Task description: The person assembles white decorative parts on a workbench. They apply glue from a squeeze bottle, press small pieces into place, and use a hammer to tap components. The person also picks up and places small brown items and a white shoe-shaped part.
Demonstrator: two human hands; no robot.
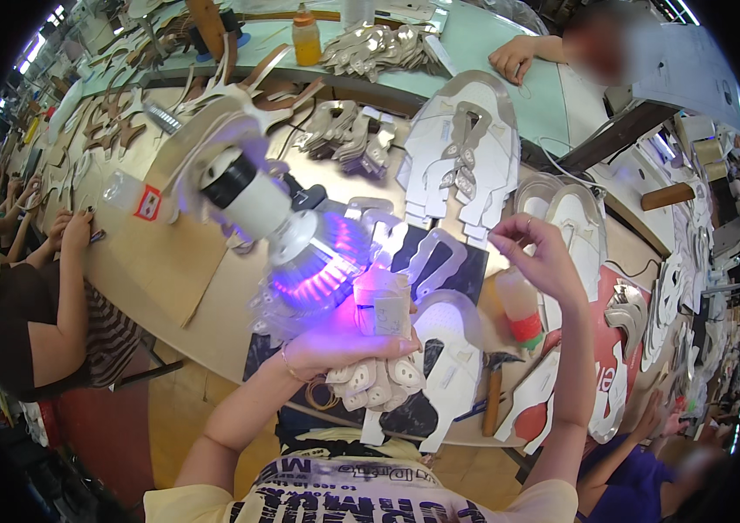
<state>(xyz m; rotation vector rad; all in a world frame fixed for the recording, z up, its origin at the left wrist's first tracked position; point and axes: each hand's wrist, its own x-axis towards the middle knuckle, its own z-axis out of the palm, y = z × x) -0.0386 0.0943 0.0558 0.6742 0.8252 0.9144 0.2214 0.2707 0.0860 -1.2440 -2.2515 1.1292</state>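
Note:
Under the purple-lit lamp [313, 257], my left hand [335, 347] grips a bundle of small pale shoe pieces [378, 383]. Its thumb lies across a paper tag [385, 315] with handwriting, on the bundle's upper part. My right hand [544, 260] is raised to the right, apart from the bundle, with thumb and fingertips drawn together. Whatever they pinch, if anything, is too small to make out. Below the bundle, a white shoe upper [446, 366] lies on the dark mat [466, 268], with a grey U-shaped piece [436, 260] beyond it.
Stacked white uppers [461, 144] and grey cut pieces [352, 139] cover the far table. A bottle with a red band [518, 309] stands by my right forearm, near a wooden-handled tool [493, 405]. Cardboard [169, 248] lies left. Other people work around the table.

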